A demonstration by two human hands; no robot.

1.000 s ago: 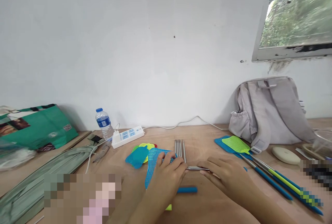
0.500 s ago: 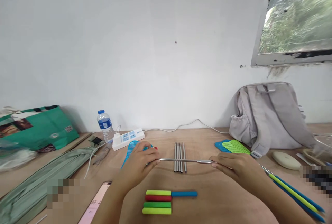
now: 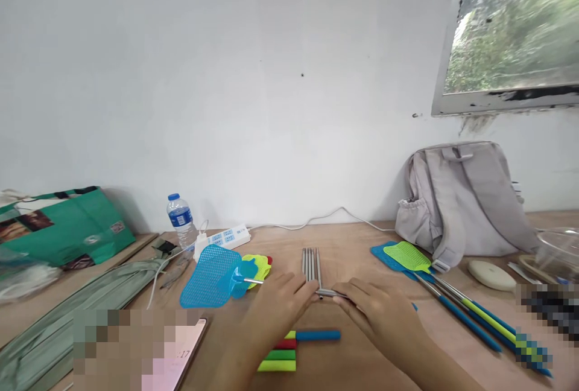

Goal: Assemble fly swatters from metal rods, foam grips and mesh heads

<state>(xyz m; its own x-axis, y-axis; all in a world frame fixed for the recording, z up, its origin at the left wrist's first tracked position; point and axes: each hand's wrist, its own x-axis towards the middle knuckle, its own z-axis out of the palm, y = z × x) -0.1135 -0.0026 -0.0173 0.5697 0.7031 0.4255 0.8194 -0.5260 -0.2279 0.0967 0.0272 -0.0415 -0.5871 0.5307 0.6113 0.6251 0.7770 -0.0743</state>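
Observation:
My left hand [image 3: 287,300] and my right hand [image 3: 373,306] are close together over the table, fingers closed around a silver metal rod [image 3: 332,292]. A short length of the rod shows between them. Left of my left hand, a metal piece in line with it runs into the neck of a blue mesh fly swatter head [image 3: 212,276]; my fingers cover the stretch between. Just beyond my hands lies a row of several metal rods [image 3: 310,264]. Nearer me are colored handles: a blue handle [image 3: 318,335], a red, a green and yellow ones, partly hidden by my left forearm.
Yellow mesh heads [image 3: 257,269] lie behind the blue one. Blue and yellow fly swatters [image 3: 470,312] rest at right, before a grey backpack [image 3: 470,204]. A power strip [image 3: 226,238], a water bottle [image 3: 181,219], a phone [image 3: 185,355] and a green bag [image 3: 72,222] are leftward.
My hands have come closer together, the left moving right and the right moving left, both lower. Less rod shows between them. The blue swatter head, mostly covered before, is now in plain view.

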